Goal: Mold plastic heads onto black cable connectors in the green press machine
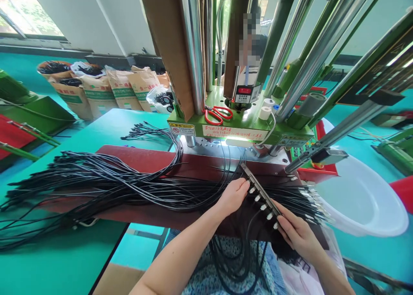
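Observation:
A narrow metal bar [262, 193] with several white connectors along its lower side is held at a slant above the dark red board. My left hand [235, 195] pinches its upper left part near the first connector. Around its lower right end, my right hand [297, 230] is closed, thumb on top. Black cables hang from the connectors toward my lap. Behind the bar, a long bundle of black cables [155, 189] lies across the board, its white connector ends [314, 204] at the right.
A green press machine [206, 133] stands just ahead, with red-handled scissors [218, 115] on it. A white basin [361, 196] is at the right. More cable ends [145, 131] lie on the green table [112, 125]. Paper sacks [100, 92] stand beyond.

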The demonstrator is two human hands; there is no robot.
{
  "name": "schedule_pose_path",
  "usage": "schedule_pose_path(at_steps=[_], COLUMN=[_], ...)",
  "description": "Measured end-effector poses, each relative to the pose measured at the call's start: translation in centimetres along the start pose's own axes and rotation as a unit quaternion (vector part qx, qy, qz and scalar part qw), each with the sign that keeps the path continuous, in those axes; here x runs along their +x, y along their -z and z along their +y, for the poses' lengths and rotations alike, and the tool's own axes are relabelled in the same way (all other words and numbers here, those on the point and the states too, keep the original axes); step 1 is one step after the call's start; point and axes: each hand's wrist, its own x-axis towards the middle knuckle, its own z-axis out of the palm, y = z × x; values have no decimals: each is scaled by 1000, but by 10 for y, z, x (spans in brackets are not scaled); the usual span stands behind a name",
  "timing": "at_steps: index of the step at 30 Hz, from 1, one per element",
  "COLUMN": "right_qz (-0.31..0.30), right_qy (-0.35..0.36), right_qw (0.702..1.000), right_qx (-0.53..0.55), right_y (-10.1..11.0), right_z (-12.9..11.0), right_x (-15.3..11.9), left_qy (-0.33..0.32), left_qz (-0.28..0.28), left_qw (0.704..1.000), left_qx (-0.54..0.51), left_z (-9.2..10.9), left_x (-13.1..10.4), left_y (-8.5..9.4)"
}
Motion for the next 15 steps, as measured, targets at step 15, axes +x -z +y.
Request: schedule_pose_path(at_steps=[15], right_qz=[-35], right_qy=[-103], right_qw=[985], right_qx=[-131], right_y=[107], right_z=[-33], right_x=[64], left_qy=[-117], left_qz=[-67], left_qw=[959], left_qx=[250], left_z=[21], left_x=[-53], left_y=[26])
